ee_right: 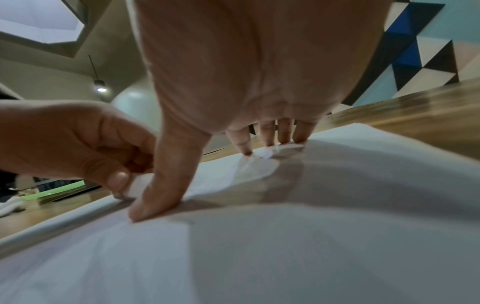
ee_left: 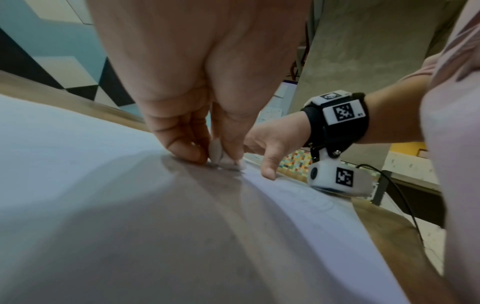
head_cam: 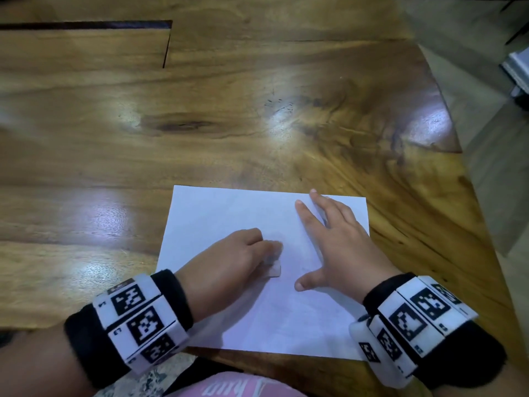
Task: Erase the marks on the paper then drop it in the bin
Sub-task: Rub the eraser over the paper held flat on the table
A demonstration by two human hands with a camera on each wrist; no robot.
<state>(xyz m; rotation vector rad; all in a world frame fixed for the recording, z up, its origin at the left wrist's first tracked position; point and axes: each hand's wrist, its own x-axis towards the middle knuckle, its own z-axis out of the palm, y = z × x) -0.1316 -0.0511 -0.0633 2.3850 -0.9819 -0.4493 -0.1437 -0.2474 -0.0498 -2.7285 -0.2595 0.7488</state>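
A white sheet of paper [head_cam: 234, 213] lies flat on the wooden table [head_cam: 200, 124] near its front edge. My left hand [head_cam: 243, 253] pinches a small white eraser [head_cam: 273, 269] and presses it against the middle of the sheet. The eraser [ee_left: 215, 153] shows between thumb and fingers in the left wrist view, and again as the eraser [ee_right: 136, 185] in the right wrist view. My right hand [head_cam: 335, 239] lies spread on the paper's right half, fingers straight, thumb [ee_right: 155, 197] pressing down. Faint pencil traces [ee_left: 311, 201] remain on the paper. No bin is in view.
The table's right edge [head_cam: 458, 156] runs diagonally close to the paper, with floor beyond. A dark slot [head_cam: 86, 24] cuts the tabletop at the far left. Green and white items [ee_right: 52, 192] sit at the table's far side.
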